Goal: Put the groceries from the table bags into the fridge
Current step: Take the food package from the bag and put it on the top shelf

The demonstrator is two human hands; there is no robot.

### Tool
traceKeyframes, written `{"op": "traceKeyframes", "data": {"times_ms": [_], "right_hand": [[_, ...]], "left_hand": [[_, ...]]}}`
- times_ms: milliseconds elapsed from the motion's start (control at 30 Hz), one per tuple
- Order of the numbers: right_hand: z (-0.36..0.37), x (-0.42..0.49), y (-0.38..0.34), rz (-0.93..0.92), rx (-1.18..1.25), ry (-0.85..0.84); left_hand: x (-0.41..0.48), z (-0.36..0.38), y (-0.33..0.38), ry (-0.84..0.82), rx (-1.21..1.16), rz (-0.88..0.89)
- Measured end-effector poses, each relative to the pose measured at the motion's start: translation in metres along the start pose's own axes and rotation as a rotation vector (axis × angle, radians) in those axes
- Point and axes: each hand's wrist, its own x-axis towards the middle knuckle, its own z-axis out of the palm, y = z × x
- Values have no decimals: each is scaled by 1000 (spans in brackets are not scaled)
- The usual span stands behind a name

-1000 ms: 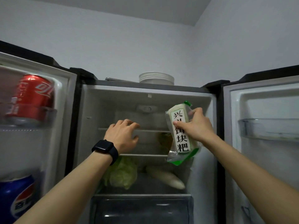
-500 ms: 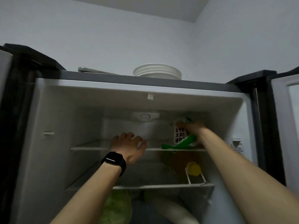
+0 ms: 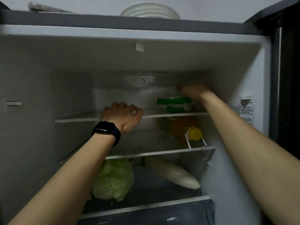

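The fridge (image 3: 48, 78) stands open in front of me. A white and green rice cake package (image 3: 174, 104) lies flat on the right side of the top glass shelf (image 3: 73, 119). My right hand (image 3: 194, 93) reaches deep into that shelf and holds the package's far right end with curled fingers; the grip itself is dim and blurred. My left hand (image 3: 122, 116), with a black watch on its wrist, grips the front edge of the top shelf at its middle.
An orange bottle with a yellow cap (image 3: 183, 129) lies on the second shelf. A green cabbage (image 3: 113, 179) and a white radish (image 3: 177, 174) lie on the shelf below. White plates (image 3: 150, 11) are stacked on the fridge's top.
My view has moved closer to the fridge. The package has gone from upright in my right hand to lying flat on the top shelf. My left hand stays on the shelf edge.
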Motion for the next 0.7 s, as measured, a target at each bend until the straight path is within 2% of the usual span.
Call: {"op": "traceKeyframes", "data": {"times_ms": [100,200,300,433,500,633,700], "right_hand": [[13,-26,-16,-50,-316,71],[34,-36,-10,-120,-590,51],[29,-27,9,-212,-525,-33],[20,-3,35,-194,-335,-134],[23,1,43,-179,-328,-114],[29,-12,49,-226,-511,24],[31,-26,53,-258,-463,99]], "left_hand": [[-1,-1,2,24,-9,-13],[-5,-1,4,55,-25,-24],[-10,1,4,83,-30,-39],[-7,1,6,90,-17,-42],[-7,2,8,114,-17,-40],[-12,4,5,186,-35,-23],[-17,4,4,219,-100,9]]}}
